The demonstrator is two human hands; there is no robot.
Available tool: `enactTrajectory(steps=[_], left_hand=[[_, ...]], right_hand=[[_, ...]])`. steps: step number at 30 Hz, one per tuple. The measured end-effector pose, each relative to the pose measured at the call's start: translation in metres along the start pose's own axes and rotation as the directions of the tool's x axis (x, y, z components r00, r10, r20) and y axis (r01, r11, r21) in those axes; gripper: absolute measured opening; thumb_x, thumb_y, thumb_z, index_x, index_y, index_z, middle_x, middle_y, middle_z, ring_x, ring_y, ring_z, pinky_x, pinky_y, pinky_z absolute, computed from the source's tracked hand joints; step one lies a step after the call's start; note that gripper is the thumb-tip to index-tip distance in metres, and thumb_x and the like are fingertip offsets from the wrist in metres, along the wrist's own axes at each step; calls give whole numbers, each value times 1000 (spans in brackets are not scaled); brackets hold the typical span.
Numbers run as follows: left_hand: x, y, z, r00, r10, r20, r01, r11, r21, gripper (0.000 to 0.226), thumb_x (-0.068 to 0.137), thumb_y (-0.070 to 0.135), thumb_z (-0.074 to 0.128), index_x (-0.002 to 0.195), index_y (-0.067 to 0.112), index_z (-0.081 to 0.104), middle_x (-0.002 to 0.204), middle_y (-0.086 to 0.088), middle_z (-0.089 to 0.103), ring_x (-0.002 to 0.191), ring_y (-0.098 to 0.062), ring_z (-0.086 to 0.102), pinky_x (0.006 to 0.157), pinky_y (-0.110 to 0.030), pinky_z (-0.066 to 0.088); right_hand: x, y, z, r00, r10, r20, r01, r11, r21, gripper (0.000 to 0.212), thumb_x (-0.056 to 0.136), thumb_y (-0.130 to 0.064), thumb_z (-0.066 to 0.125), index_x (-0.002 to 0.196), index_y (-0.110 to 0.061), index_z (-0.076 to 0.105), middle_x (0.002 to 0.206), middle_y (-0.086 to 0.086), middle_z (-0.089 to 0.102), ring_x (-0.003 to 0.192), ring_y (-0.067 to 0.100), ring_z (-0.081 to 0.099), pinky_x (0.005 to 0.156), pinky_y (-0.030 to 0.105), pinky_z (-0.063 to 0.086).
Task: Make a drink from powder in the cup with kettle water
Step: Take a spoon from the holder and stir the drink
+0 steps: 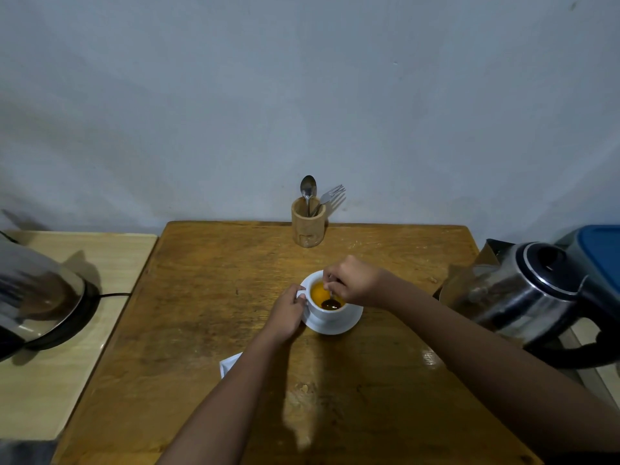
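White glossy round cup [323, 312], orange liquid [318, 292]

We are seeing the tabletop [208, 297] lying bare left of the cup [327, 312]. The kettle [523, 297] is crowding the right edge, and the utensil holder [308, 226] is standing at the back.

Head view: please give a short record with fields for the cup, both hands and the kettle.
cup: white cup on saucer, orange liquid inside
left hand: left hand grips the cup handle
right hand: right hand holds spoon, bowl dipped in the liquid
kettle: steel kettle at the table's right edge, untouched
holder: wooden holder with a spoon and fork
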State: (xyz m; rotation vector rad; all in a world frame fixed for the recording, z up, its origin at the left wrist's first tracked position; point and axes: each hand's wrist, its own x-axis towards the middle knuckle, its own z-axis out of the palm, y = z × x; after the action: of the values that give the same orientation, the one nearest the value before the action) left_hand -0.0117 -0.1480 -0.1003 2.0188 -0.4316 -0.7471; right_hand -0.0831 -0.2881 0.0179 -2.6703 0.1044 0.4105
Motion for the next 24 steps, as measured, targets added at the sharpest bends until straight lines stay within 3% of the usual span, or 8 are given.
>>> enactTrajectory(steps=[3, 7, 13, 17, 20, 22, 24], left_hand=[[0, -1, -1, 1000, 8, 5, -8, 1000, -2, 27, 97, 17, 39, 118, 11, 55, 118, -13, 57, 98, -22, 52, 79, -30, 38], [0, 0, -3, 1000, 3, 26, -3, 1000, 3, 27, 97, 19, 39, 116, 11, 56, 116, -13, 58, 96, -21, 52, 71, -30, 39], [1, 5, -5, 999, -12, 47, 12, 1000, -5, 25, 96, 15, 38, 110, 8, 58, 103, -10, 59, 90, -21, 52, 69, -30, 39], [1, 5, -3, 999, -21, 35, 22, 1000, -3, 25, 95, 15, 39, 109, 7, 58, 101, -11, 59, 88, -22, 51, 70, -32, 38], [1, 6, -3, 999, -30, 27, 30, 1000, 10, 26, 95, 15, 39, 112, 6, 57, 104, -12, 60, 90, -22, 51, 75, -31, 37], [1, 7, -3, 999, -37, 23, 37, 999, 12, 26, 95, 15, 39, 112, 6, 57, 100, -9, 58, 88, -21, 50, 72, -31, 37], [0, 8, -2, 999, -47, 23, 47, 999, 6, 25, 95, 14, 39, 111, 7, 57, 98, -9, 57, 86, -21, 49, 67, -31, 37]], right_hand=[[0, 5, -4, 999, 29, 18, -27, 997, -67, 20, 95, -18, 46, 104, -8, 61, 93, 10, 63, 78, 18, 54, 64, 28, 43], [5, 8, -2, 998, 45, -32, -48, 994, -97, 26, 96, -19, 43, 110, -7, 61, 104, 14, 66, 90, 25, 61, 80, 41, 53], [8, 6, 6, 992, 3, -127, -4, 1000, -10, 27, 96, -18, 43, 106, -5, 64, 102, 14, 68, 89, 26, 62, 75, 37, 51], [8, -2, 9, 994, -86, -65, 86, 996, -7, 25, 94, -16, 46, 100, -4, 66, 98, 14, 69, 88, 25, 62, 77, 41, 52], [5, -5, 6, 994, -110, -14, 110, 994, 2, 20, 93, -13, 48, 96, -5, 66, 90, 12, 68, 76, 19, 58, 70, 36, 48], [4, -4, 0, 994, -103, 26, 103, 995, 14, 18, 93, -12, 50, 96, -5, 65, 82, 9, 65, 68, 15, 54, 64, 32, 46], [4, -1, -5, 994, -90, 59, 90, 996, 2, 16, 92, -12, 50, 94, -5, 65, 84, 11, 67, 71, 21, 59, 67, 38, 50]])
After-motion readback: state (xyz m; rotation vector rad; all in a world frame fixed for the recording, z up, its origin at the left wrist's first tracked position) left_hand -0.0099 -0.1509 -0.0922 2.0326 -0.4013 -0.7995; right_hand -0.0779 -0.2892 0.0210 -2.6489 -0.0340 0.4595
